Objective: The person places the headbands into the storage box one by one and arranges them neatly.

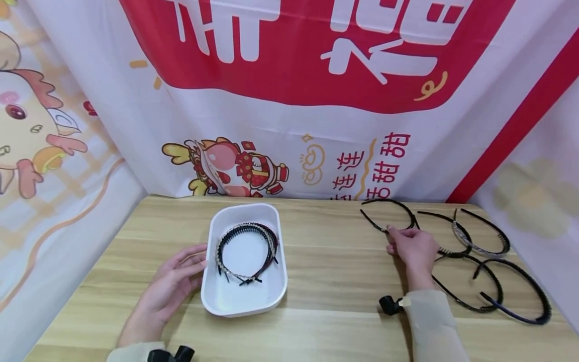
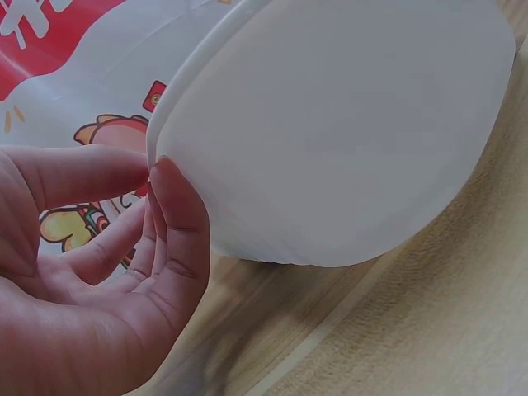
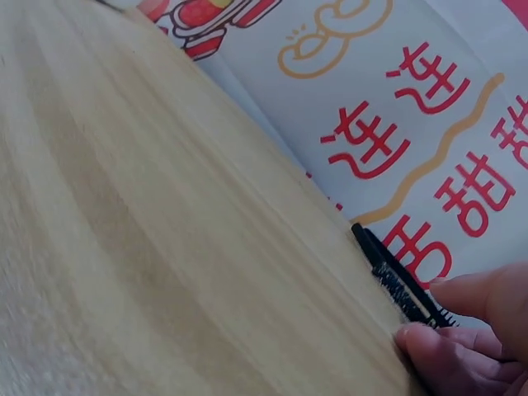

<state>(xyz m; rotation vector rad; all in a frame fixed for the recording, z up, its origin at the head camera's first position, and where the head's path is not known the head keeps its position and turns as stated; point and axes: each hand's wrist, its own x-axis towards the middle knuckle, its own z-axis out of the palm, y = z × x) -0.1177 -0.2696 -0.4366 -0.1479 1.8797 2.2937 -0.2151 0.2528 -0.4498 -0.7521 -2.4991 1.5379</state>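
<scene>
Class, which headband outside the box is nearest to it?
The leftmost headband outside, black and pinched by the right fingers; the others there lie farther right.

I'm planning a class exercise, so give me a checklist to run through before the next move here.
1. Right hand pinching a black headband: ok.
2. Black headband clear of the other headbands: cannot tell, the nearest looks very close.
3. Left hand touching the white box: ok.
4. White box open side up, bare bottom showing beside the headbands inside: ok.
5. The other headbands lying apart: not ok, some overlap.
</scene>
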